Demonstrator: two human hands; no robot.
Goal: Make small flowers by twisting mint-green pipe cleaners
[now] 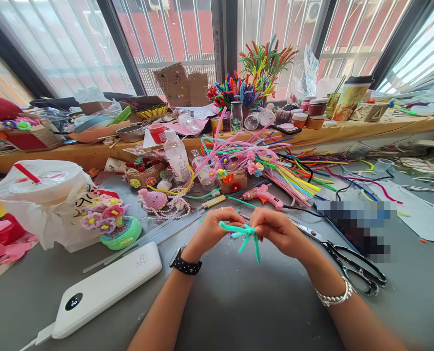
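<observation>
Above the grey table, both hands meet at a small bundle of mint-green pipe cleaners (248, 233), bent together at a centre with several fuzzy ends sticking out. My left hand (217, 226), with a black watch band on its wrist, is closed at the bundle's left side; its fingertips are partly hidden behind the green strands. From the right, my right hand (278, 229) pinches the bundle near its centre between thumb and fingers. A pink glue gun (264, 196) lies just beyond the hands. Black-handled scissors (352, 268) rest beside my right forearm.
A white power bank (109, 290) with a cable lies at left, near a bagged drink cup (45, 187) and a flower-topped green ornament (120, 231). Loose pipe cleaners (286, 183) spread behind the hands with plastic bottles (176, 156). A phone (348, 226) lies at right.
</observation>
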